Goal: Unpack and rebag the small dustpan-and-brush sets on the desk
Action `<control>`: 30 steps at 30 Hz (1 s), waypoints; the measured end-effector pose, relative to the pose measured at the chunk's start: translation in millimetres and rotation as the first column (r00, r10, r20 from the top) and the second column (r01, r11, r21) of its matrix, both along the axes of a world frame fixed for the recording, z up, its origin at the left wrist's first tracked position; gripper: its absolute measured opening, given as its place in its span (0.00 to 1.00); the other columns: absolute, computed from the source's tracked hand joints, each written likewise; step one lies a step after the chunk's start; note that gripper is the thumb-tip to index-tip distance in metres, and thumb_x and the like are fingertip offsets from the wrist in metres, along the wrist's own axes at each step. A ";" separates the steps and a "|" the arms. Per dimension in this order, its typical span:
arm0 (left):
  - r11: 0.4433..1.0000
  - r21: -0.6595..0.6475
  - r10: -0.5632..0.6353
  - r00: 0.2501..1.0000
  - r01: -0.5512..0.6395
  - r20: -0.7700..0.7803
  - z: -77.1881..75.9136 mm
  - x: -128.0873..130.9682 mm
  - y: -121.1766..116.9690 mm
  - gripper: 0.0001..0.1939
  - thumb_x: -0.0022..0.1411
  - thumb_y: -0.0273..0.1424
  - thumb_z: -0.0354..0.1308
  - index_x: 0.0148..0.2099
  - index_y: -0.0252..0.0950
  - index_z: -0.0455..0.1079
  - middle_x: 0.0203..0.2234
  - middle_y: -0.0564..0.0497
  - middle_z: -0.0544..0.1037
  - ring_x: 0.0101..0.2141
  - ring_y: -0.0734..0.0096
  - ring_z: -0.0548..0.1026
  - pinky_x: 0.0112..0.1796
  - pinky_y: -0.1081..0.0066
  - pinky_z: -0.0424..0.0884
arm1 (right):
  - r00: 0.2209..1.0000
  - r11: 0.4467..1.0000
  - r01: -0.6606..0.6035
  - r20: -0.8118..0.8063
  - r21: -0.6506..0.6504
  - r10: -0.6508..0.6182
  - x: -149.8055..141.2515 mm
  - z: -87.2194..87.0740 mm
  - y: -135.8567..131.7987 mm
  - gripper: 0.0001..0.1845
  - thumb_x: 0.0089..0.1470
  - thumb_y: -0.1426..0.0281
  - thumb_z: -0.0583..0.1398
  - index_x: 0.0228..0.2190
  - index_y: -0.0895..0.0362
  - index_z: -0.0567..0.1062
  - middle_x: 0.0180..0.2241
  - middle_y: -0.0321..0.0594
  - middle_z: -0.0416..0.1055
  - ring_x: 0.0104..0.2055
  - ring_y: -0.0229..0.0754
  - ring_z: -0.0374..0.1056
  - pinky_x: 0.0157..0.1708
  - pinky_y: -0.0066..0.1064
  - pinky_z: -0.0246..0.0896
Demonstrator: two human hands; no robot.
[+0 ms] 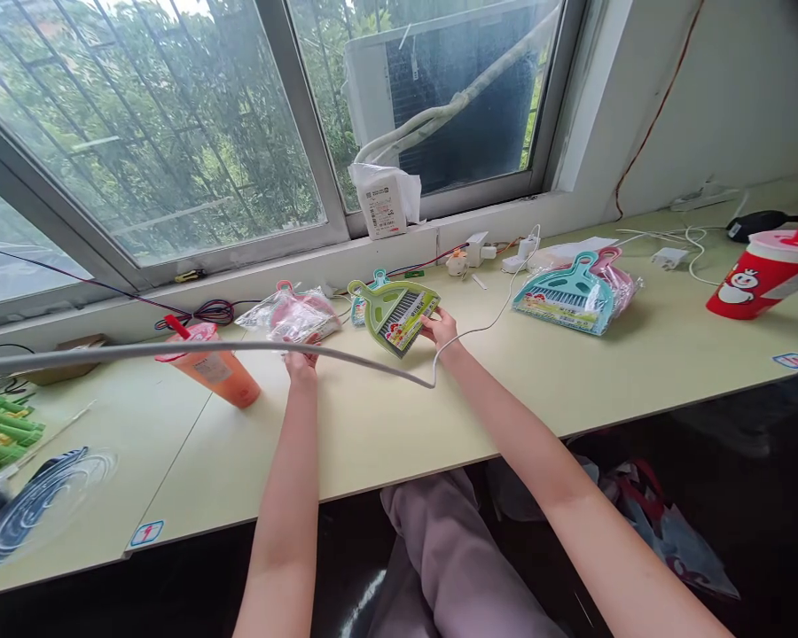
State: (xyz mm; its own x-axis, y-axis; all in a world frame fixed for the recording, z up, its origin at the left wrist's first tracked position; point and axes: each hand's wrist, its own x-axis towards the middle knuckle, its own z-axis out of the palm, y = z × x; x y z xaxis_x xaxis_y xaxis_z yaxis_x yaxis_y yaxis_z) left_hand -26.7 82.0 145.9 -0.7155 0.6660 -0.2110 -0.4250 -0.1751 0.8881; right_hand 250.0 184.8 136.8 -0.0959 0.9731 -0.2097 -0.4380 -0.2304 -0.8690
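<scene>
My right hand [441,329] grips the lower corner of a green mini dustpan-and-brush set [395,313] lying on the pale desk [399,416]. My left hand [301,359] pinches the near edge of a clear plastic bag holding a pink dustpan set [293,316]. A small teal item [359,307] lies just behind the green set. Both forearms reach forward across the desk.
An orange drink cup with a straw [214,365] stands left of my left hand. A grey cable [192,348] crosses in front. Teal and pink dustpan sets [575,295] lie to the right, a red cup [764,273] at far right. Chargers and wires sit near the window sill.
</scene>
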 end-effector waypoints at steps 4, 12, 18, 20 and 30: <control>0.986 0.033 -0.165 0.981 0.163 0.098 1.5 3.8 -5.8 0.23 0.74 0.46 0.43 0.61 0.38 0.63 0.44 0.43 0.80 0.34 0.76 0.80 0.30 0.80 0.73 | 1.000 1.000 -0.003 0.007 -0.006 0.003 -1.8 2.3 -3.3 0.20 0.56 0.82 0.60 0.49 0.59 0.70 0.32 0.39 0.79 0.32 0.39 0.77 0.46 0.40 0.77; 0.813 -0.172 -0.572 0.818 0.556 -0.061 -8.2 31.1 1.2 0.28 0.71 0.49 0.46 0.55 0.31 0.72 0.44 0.35 0.80 0.33 0.65 0.81 0.29 0.73 0.75 | 0.998 0.998 -0.060 0.022 -0.024 0.061 -4.8 8.7 -10.4 0.19 0.54 0.82 0.62 0.47 0.58 0.70 0.31 0.38 0.79 0.32 0.38 0.76 0.47 0.39 0.77; 0.738 -0.210 -0.669 0.736 0.642 -0.101 -15.6 63.0 3.2 0.21 0.64 0.44 0.61 0.51 0.34 0.71 0.35 0.42 0.80 0.34 0.63 0.81 0.37 0.66 0.78 | 0.974 0.974 -0.224 0.038 0.023 0.223 -9.0 4.3 -11.8 0.17 0.54 0.81 0.63 0.45 0.58 0.70 0.31 0.39 0.79 0.33 0.39 0.77 0.46 0.39 0.77; 0.780 -0.176 -0.620 0.778 0.600 -0.100 -17.3 68.5 4.0 0.18 0.63 0.41 0.63 0.50 0.34 0.71 0.34 0.45 0.80 0.34 0.64 0.80 0.40 0.65 0.78 | 0.963 0.964 -0.265 0.061 0.028 0.263 -11.4 1.8 -10.3 0.16 0.54 0.80 0.62 0.45 0.58 0.70 0.31 0.39 0.79 0.31 0.39 0.77 0.44 0.38 0.77; 0.970 0.065 -0.215 0.951 0.235 -0.222 -11.8 66.9 10.5 0.22 0.67 0.44 0.58 0.58 0.39 0.70 0.48 0.44 0.79 0.59 0.59 0.71 0.55 0.64 0.70 | 0.873 0.982 0.146 0.451 0.124 -0.186 19.0 -12.7 29.1 0.23 0.55 0.76 0.60 0.53 0.55 0.69 0.39 0.39 0.77 0.28 0.38 0.73 0.35 0.34 0.76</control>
State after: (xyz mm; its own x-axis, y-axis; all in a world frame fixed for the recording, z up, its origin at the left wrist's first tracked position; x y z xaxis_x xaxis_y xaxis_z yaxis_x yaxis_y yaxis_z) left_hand 40.2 92.6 134.1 -0.5665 0.8240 -0.0032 -0.2660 -0.1792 0.9472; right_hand 269.0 213.8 124.1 0.1558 0.9818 -0.1084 -0.0112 -0.1080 -0.9941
